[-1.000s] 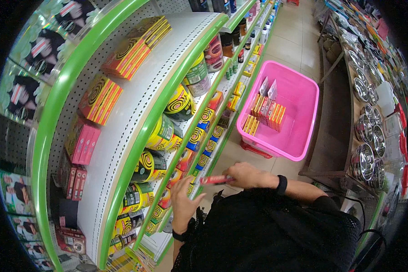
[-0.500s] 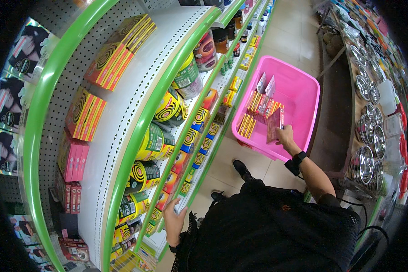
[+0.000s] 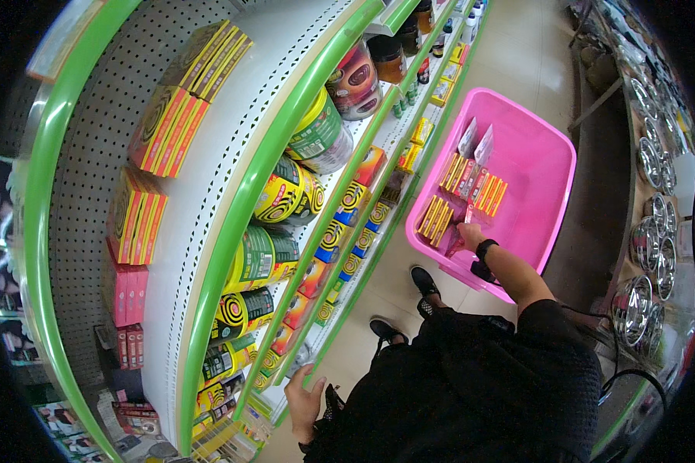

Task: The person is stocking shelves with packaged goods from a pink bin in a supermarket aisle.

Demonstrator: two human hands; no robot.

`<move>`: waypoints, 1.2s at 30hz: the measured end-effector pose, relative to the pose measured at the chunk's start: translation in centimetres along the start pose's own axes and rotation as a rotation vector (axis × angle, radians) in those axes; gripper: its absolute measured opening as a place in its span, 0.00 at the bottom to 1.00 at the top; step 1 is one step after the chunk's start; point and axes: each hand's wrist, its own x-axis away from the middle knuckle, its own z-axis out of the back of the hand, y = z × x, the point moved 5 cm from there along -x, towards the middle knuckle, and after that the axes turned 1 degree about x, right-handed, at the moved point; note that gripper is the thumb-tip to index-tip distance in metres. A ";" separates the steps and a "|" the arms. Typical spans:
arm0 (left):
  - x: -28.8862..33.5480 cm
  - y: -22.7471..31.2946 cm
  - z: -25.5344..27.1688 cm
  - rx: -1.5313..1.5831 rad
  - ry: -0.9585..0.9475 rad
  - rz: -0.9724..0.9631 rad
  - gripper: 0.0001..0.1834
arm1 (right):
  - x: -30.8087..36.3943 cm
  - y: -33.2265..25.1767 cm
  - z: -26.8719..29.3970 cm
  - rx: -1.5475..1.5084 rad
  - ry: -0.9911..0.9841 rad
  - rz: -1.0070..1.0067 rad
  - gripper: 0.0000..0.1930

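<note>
Largest first: the green-edged shelf [image 3: 197, 201] runs along our left, holding more boxes and cans, so we would do well to keep our left arm clear of its edge. Our left hand [image 3: 305, 397] is near that edge, loosely spread with nothing in it; it could steady the tub if needed.

The pink tub [image 3: 544, 231] stands on the floor ahead, with plenty of bare bottom toward its right side. Our right hand [image 3: 471, 234] reaches down inside, and its fingers appear to pinch a red box near its upper end, though part of the grip is hidden.

Around it, the orange boxes [image 3: 489, 195] stand in a row farther off and the yellow boxes [image 3: 435, 219] stand nearer the left wall. Two pale packets [image 3: 483, 147] lean upright beyond them.

Smallest, the red box [image 3: 469, 214] is in the tub between those groups; we cannot tell whether it touches the bottom. The step calls, we judge, for lowering it straight, squaring it against a neighbour, and loosening our fingers only once it bears its own weight. A hasty release could topple a row.
</note>
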 end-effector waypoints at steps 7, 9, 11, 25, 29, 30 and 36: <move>2.3 0.6 -1.4 0.018 -0.012 0.024 0.21 | -3.5 2.2 -5.2 -0.364 -0.152 0.054 0.17; 3.0 0.2 -1.7 0.031 -0.001 0.057 0.21 | -3.9 -0.3 -4.4 -0.555 -0.303 0.067 0.22; 2.7 0.9 -1.8 0.008 -0.007 0.052 0.21 | -3.0 -2.7 -1.9 -0.165 -0.256 0.321 0.25; 2.2 1.2 -2.2 -0.027 -0.061 0.080 0.23 | -1.6 -2.5 -2.2 -1.494 -0.169 -0.700 0.26; 1.5 2.0 -2.4 -0.010 -0.071 0.046 0.23 | -2.3 -1.7 -3.3 -1.532 -0.143 -0.679 0.23; 1.4 2.2 -2.5 -0.029 -0.073 0.041 0.23 | -2.6 -1.3 -3.6 -1.459 -0.094 -0.679 0.22; 1.2 2.4 -2.5 -0.020 -0.067 0.045 0.22 | -3.4 -0.3 -5.1 -1.368 -0.004 -0.701 0.20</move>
